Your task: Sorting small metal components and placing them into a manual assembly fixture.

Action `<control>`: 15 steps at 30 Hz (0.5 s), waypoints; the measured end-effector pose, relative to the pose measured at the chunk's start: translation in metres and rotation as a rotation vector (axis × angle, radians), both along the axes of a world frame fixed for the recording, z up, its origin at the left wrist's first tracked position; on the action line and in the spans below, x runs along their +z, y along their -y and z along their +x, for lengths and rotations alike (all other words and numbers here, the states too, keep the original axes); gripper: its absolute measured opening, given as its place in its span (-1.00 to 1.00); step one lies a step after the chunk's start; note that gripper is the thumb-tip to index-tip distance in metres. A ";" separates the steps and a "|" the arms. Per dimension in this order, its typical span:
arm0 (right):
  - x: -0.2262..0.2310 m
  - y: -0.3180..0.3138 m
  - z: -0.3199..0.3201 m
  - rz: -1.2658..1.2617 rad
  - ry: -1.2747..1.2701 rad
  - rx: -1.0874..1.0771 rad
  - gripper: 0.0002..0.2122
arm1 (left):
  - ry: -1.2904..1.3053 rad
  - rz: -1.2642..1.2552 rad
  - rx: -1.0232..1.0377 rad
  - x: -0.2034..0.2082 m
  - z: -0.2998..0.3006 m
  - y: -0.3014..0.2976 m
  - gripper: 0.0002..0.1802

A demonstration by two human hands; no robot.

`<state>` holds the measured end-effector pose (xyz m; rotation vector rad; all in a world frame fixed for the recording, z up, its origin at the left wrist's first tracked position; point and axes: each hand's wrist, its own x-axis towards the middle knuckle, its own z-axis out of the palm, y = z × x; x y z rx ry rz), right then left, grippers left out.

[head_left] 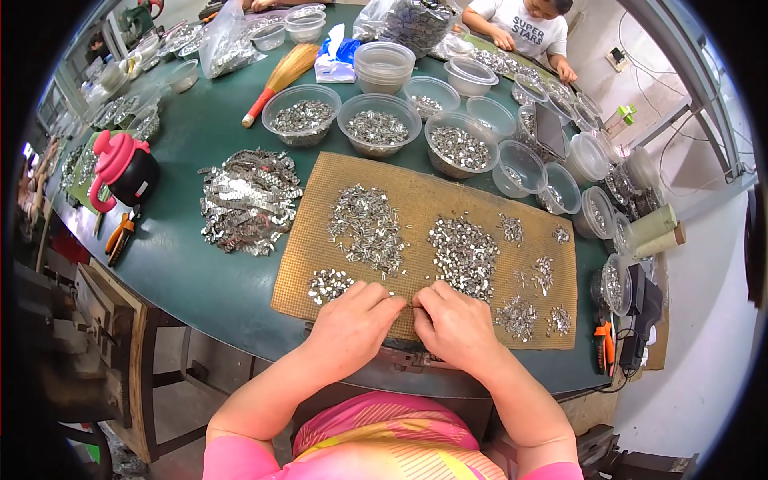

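On a tan textured mat [416, 180], my left hand [350, 326] and my right hand [454, 324] rest near the front edge, close together. The fingers of both are curled into pinches; anything between them is too small or hidden to make out. Beyond my left hand lies a pile of slim metal pieces [368, 228], with a small heap of shiny flat bits [328, 285] beside it. Past my right hand spreads a pile of small metal pieces [464, 254]. Smaller clusters, such as a loose heap of metal bits [517, 318], dot the mat's right side.
A stack of metal strips [250, 200] lies left of the mat. Behind it stand several clear bowls of parts [378, 124], a brush [282, 80] and a tissue pack [336, 61]. Pliers [122, 238] and a pink-lidded jug [124, 170] sit left. Across the table works another person [524, 36].
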<state>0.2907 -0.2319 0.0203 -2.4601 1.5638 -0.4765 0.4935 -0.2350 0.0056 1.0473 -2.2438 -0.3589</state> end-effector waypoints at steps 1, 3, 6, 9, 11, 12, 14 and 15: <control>0.003 0.000 0.001 0.014 0.007 -0.001 -0.90 | -0.001 -0.001 -0.003 0.001 -0.001 0.000 -0.75; 0.003 0.001 0.002 0.027 0.013 -0.004 -0.89 | -0.014 0.012 0.006 0.002 -0.001 0.001 -0.74; 0.001 0.001 0.003 0.027 -0.007 -0.006 -0.87 | -0.014 0.009 0.014 0.001 0.000 0.000 -0.74; 0.000 0.002 0.001 0.021 -0.012 -0.004 -0.88 | -0.008 0.037 0.018 0.004 0.000 0.002 -0.76; 0.000 0.002 -0.003 0.021 -0.003 0.022 -0.89 | 0.001 0.030 0.019 0.002 -0.002 0.003 -0.77; 0.000 0.002 -0.005 0.020 -0.002 0.023 -0.89 | 0.009 0.024 0.017 0.001 -0.003 0.004 -0.78; 0.000 -0.001 -0.009 -0.010 0.027 0.049 -0.90 | 0.030 0.014 0.006 0.000 -0.007 0.005 -0.78; 0.001 -0.003 -0.011 -0.011 0.027 0.048 -0.90 | 0.051 0.005 -0.005 0.000 -0.009 0.006 -0.79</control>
